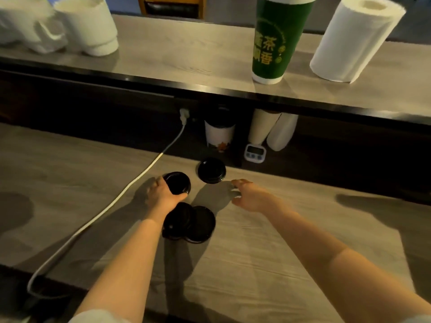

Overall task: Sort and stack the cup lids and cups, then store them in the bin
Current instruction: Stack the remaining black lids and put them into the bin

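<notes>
Left hand [163, 193]: fingers curled round a black lid [179, 183], just left of the middle of the frame.
Right hand [248, 194]: loose, fingers spread, holding nothing, just right of the middle.
Far lid [211, 170]: black, flat on the counter [279, 252], above and between the hands. It is near the right fingertips, not touching them.
Two lids [200, 223]: black, below the left hand, one partly over the other, right beside the left wrist.
White cup [219, 136]: stands under the ledge [163, 54], above the far lid. Its top is dark, and what is inside cannot be seen.
Cup stacks [263, 125]: two white stacks, side by side, right of the white cup.
Timer [255, 153]: small and white, just below the stacks.
Green cup [277, 40]: tall, on the ledge at the upper right. Its top is cut off.
Paper roll [354, 40]: white, right of the green cup.
Cord [140, 178]: white, runs from the middle down to the lower left.
</notes>
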